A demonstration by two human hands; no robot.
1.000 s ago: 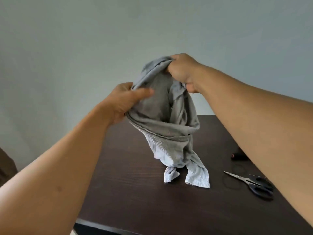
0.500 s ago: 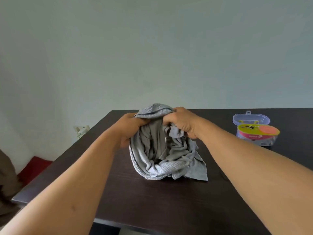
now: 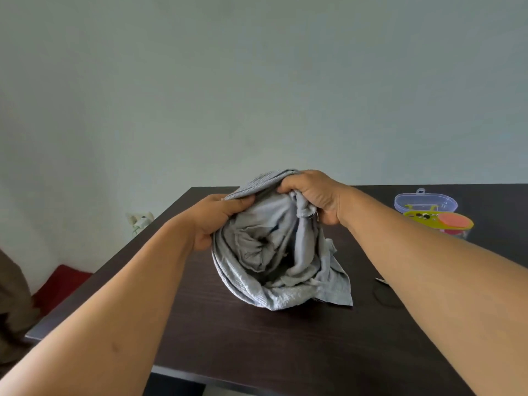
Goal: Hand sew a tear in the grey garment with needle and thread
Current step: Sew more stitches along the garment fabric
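We see soft, even daylight, with a faint shadow under the cloth on the table (image 3: 257,347); forearms bulge with wide-angle distortion near the lower corners.

One garment (image 3: 274,252), one plastic box (image 3: 428,207), two hands.
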